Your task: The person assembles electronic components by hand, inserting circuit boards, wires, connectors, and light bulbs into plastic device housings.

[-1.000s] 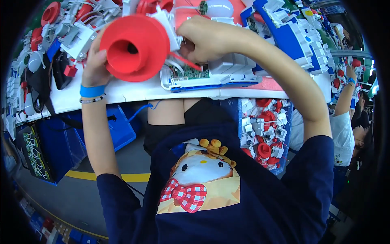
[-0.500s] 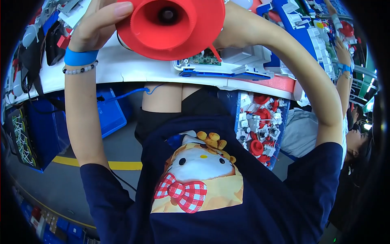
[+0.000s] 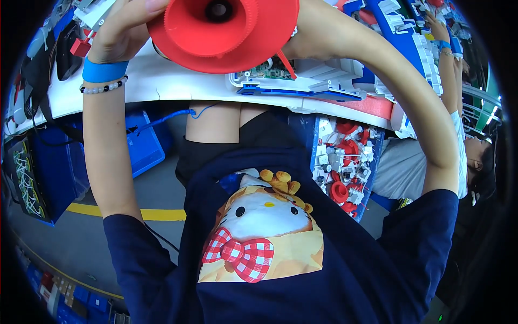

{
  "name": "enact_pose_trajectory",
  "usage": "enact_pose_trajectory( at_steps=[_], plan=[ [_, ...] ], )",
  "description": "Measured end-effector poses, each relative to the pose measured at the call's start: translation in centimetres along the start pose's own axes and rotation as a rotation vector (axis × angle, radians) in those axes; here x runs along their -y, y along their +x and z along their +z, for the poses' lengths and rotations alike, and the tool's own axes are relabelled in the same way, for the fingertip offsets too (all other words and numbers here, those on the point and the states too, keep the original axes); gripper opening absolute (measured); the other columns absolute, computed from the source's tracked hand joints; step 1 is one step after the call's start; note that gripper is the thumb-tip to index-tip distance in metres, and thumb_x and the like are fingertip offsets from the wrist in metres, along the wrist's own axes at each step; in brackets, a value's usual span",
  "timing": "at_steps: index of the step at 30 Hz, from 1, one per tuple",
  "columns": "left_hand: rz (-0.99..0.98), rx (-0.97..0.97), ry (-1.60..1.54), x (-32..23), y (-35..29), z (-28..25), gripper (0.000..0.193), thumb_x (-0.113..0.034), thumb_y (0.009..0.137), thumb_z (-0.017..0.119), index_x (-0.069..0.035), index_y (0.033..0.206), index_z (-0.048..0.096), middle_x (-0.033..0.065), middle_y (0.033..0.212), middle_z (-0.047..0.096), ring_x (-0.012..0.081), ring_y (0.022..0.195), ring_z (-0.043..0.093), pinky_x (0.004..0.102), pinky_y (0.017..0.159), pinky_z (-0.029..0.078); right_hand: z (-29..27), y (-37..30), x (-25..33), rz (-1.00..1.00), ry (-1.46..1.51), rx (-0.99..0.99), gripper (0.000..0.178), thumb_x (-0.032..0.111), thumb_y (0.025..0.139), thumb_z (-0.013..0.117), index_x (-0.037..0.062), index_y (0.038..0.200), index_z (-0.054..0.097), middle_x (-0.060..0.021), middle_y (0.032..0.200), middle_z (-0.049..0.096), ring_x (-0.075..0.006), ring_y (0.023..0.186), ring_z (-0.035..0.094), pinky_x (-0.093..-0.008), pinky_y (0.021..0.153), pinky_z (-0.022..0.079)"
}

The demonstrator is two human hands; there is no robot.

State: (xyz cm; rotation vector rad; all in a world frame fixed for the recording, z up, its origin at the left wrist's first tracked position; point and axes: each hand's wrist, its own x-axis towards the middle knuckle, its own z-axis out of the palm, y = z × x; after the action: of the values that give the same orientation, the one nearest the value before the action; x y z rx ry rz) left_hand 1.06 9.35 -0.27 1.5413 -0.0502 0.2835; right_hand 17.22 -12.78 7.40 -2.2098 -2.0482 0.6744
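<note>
In the head view, the red horn [image 3: 224,32] is the landmark: a wide plastic cone, lifted above the white table [image 3: 162,81] and turned with its open mouth toward the camera, so the dark hole in its centre shows. The left hand [image 3: 121,29] is at the left rim of the horn and its fingers are closed around this rim, probably to keep the cone steady in the air. The right hand goes behind the horn at its upper right side and is hidden, so I cannot tell if it is closed on something or open; only the forearm shows. Just under the horn lies a white housing with a green circuit board [image 3: 267,69] on a blue base, and a thin red strap hangs from the horn toward it. Lower right of the horn, beside the person's leg, stands a blue bin [image 3: 345,167] with red and white parts. Far right of the horn, another person's hand [image 3: 436,24] reaches to the table

Compared with half a second ago, the horn is higher in the picture and nearer to the camera, and its mouth faces more directly to the lens
</note>
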Motion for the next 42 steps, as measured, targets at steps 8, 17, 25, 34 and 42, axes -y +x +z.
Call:
enact_pose_trajectory(
  at_steps=[8,17,25,34,42],
  plan=[
    [0.07,-0.012,0.004,1.5,-0.7,-2.1,0.075,-0.033,0.065,0.061,-0.006,0.126,0.027,0.0159,0.118,0.042,0.0283,0.103,0.048,0.0363,0.074,0.048,-1.5,0.5,1.7,-0.184,0.159,-0.088,0.047,0.005,0.057,0.063,0.0022,0.101,0.05,-0.019,0.097,0.053,-0.0304,0.092,0.051,-0.0338,0.079,0.041],
    [0.064,-0.036,-0.047,1.4,-1.0,-1.2,0.076,-0.039,0.067,0.057,-0.006,0.127,0.025,0.0166,0.12,0.04,0.0285,0.103,0.048,0.0369,0.075,0.048,-0.9,0.1,1.6,-0.304,0.204,-0.213,0.044,0.005,0.056,0.062,0.0005,0.098,0.051,-0.0209,0.093,0.054,-0.0317,0.09,0.051,-0.0345,0.077,0.042],
    [0.133,0.207,-0.403,1.5,0.1,0.7,0.062,-0.031,0.072,0.052,-0.003,0.124,0.031,0.0134,0.115,0.046,0.0233,0.103,0.049,0.0328,0.084,0.043,-0.9,0.6,1.0,-0.001,0.097,0.028,0.012,0.003,0.055,0.057,-0.0045,0.064,0.056,-0.0209,0.062,0.054,-0.0316,0.06,0.056,-0.0355,0.056,0.044],
    [0.117,0.076,-0.558,3.1,-1.3,-0.4,0.058,-0.029,0.072,0.052,-0.003,0.121,0.033,0.0134,0.114,0.047,0.0243,0.102,0.049,0.0345,0.082,0.045,-0.7,0.5,2.1,-0.065,0.097,-0.084,0.016,0.004,0.057,0.055,-0.002,0.071,0.056,-0.0217,0.068,0.055,-0.0345,0.067,0.055,-0.0377,0.059,0.044],
    [0.168,0.153,-0.506,3.6,-0.1,0.1,0.057,-0.03,0.073,0.051,-0.003,0.12,0.034,0.0136,0.112,0.048,0.0239,0.1,0.05,0.034,0.08,0.046,-0.2,0.0,0.7,-0.042,-0.018,-0.046,0.008,0.002,0.055,0.055,-0.0025,0.061,0.057,-0.0214,0.062,0.054,-0.034,0.062,0.056,-0.0379,0.057,0.044]
  ],
)
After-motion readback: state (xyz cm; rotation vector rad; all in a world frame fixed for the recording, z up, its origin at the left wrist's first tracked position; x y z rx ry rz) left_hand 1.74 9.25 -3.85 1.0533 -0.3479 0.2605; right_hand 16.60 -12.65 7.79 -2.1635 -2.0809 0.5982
